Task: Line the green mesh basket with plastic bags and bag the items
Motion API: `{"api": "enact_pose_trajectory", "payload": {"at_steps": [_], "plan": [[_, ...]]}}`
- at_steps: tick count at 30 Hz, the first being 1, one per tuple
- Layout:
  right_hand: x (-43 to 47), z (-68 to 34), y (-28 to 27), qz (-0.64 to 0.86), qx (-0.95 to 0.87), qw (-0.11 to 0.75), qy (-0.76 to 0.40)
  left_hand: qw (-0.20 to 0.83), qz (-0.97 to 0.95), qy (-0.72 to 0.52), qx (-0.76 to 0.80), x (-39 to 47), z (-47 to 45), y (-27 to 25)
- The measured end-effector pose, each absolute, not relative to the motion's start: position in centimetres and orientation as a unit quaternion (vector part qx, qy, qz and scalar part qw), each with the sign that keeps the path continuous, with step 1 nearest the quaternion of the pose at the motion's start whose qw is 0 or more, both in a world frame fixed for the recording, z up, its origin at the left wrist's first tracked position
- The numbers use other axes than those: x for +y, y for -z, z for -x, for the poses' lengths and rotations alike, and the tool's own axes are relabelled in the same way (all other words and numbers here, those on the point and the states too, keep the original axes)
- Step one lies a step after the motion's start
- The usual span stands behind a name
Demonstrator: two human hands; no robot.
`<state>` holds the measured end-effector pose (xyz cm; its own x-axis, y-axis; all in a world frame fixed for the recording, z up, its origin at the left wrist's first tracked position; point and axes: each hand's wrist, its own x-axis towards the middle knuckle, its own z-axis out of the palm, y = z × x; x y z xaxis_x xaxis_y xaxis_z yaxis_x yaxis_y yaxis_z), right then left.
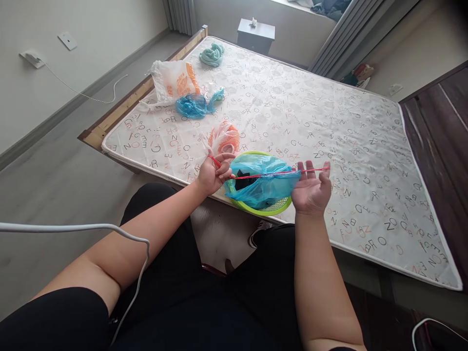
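Observation:
A thin red string (270,174) runs taut between my two hands, across a light blue plastic bag (276,187). Several turns of it lie about the fingers of my left hand (212,174), which is partly curled on it. At the other end, my right hand (312,191) is palm up, its fingers raised, with the string stretched to a fingertip. The bag's gathered right edge meets these fingers; whether they grip it I cannot tell. Beneath the bag is a lime green basket (272,210) with mesh sides. Something black (244,180) shows at the bag's left side.
On the letter-print mattress (347,146) lie an orange-and-white plastic bag (225,136), a crumpled blue bag (193,106), a larger white bag (171,80) and a green cloth bundle (212,54). A white cable (91,226) hangs across my left arm. A small nightstand (256,31) stands beyond.

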<state>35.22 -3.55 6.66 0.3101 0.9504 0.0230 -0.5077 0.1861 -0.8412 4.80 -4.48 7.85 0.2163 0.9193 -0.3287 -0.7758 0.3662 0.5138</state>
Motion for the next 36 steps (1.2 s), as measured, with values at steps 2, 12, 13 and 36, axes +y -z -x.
{"api": "enact_pose_trajectory", "payload": {"at_steps": [2, 12, 13, 36], "plan": [[-3.8, -35.0, -7.3, 0.382, -0.302, 0.694, -0.530, 0.781, -0.117, -0.543, 0.286, -4.5, -4.9, -7.7], [-6.7, -29.1, -8.3, 0.446, -0.547, 0.473, -0.528, 0.830, -0.206, -0.439, 0.277, -4.8, -5.3, -7.8], [-6.9, -28.4, -8.2, 0.455, -0.572, 0.467, -0.498, 0.834, -0.232, -0.418, 0.275, -4.9, -5.6, -7.9], [-4.8, -28.6, -6.8, 0.474, -0.410, 0.553, -0.549, 0.823, -0.380, -0.314, 0.283, -5.9, -7.9, -8.5]]}}
